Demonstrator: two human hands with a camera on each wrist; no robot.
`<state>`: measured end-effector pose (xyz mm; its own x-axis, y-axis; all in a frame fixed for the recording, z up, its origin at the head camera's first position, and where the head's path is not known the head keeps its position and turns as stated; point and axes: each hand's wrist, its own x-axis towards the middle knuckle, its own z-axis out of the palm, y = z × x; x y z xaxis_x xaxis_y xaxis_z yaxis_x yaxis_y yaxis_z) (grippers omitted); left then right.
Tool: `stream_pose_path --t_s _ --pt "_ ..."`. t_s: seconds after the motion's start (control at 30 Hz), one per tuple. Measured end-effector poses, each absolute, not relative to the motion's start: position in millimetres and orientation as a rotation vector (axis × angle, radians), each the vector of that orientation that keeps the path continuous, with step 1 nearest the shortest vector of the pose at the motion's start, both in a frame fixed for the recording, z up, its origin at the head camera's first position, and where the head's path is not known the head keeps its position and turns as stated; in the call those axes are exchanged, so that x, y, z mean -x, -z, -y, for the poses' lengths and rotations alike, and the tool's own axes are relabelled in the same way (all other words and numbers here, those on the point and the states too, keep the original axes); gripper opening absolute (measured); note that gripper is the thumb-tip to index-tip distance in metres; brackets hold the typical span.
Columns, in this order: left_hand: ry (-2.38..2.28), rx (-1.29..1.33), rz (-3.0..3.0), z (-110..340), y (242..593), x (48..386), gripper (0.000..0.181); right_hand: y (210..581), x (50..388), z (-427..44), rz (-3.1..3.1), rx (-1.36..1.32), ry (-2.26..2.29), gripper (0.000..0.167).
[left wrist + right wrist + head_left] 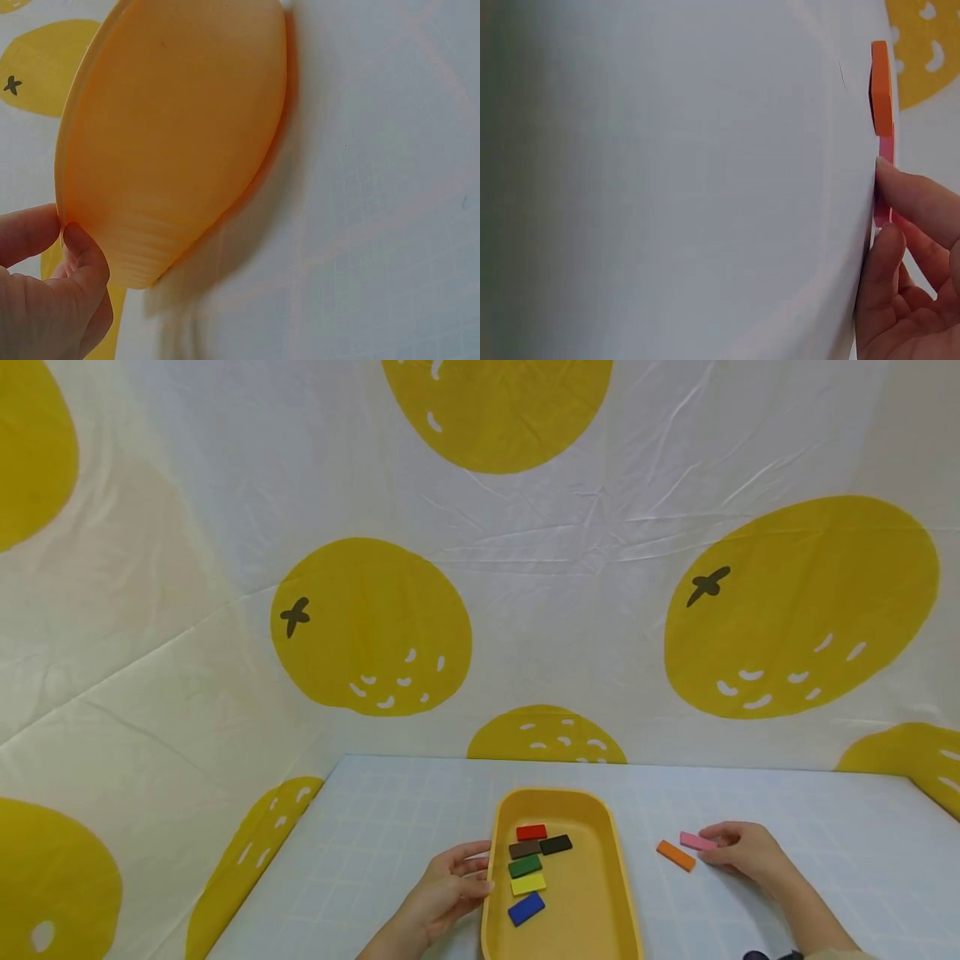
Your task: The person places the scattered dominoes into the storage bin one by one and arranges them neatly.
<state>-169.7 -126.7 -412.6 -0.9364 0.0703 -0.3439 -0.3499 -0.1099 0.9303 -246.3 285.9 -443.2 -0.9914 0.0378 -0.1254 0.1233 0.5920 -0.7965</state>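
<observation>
At the left edge of a yellow tray (577,927), my left hand (448,893) pinches the rim between thumb and fingers, as the left wrist view (56,292) also shows. To the right of the tray, my right hand (750,853) holds the end of a pink block (696,841) on the table between thumb and fingertips. Just in front of it lies an orange block (676,856), close beside the pink one. The right wrist view shows the orange block (882,90) beyond the partly hidden pink block (886,146).
Inside the tray, along its left side, lie several flat blocks: red (531,832), brown (524,849), black (556,844), green (525,867), yellow (528,883) and blue (527,909). A dark object (756,955) shows at the bottom edge near the right forearm. Patterned cloth (570,635) hangs behind the table.
</observation>
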Motion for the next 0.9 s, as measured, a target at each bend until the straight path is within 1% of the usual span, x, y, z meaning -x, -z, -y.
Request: stream_pose_path --t_s 0.1,0.33,0.47,0.6,0.8,0.9 --pt "-2.124 0.298 -1.882 127 413 170 0.055 443 246 -286 -2.72 -0.148 1.355 0.047" --pt "-2.118 0.26 -1.881 128 413 170 0.055 438 245 -289 -2.639 -0.197 1.381 0.06" --pt "-2.12 0.266 -1.882 128 412 170 0.055 436 245 -292 -2.577 -0.215 1.451 0.061" --pt "-2.116 0.273 -1.883 128 411 170 0.055 435 245 -292 -2.556 -0.211 1.455 0.058" --pt "-2.119 0.273 -1.88 128 412 171 0.055 428 246 -287 -2.571 -0.181 1.428 0.046" --pt "-2.124 0.271 -1.876 128 413 171 0.055 423 247 -284 -2.588 -0.171 1.402 0.045"
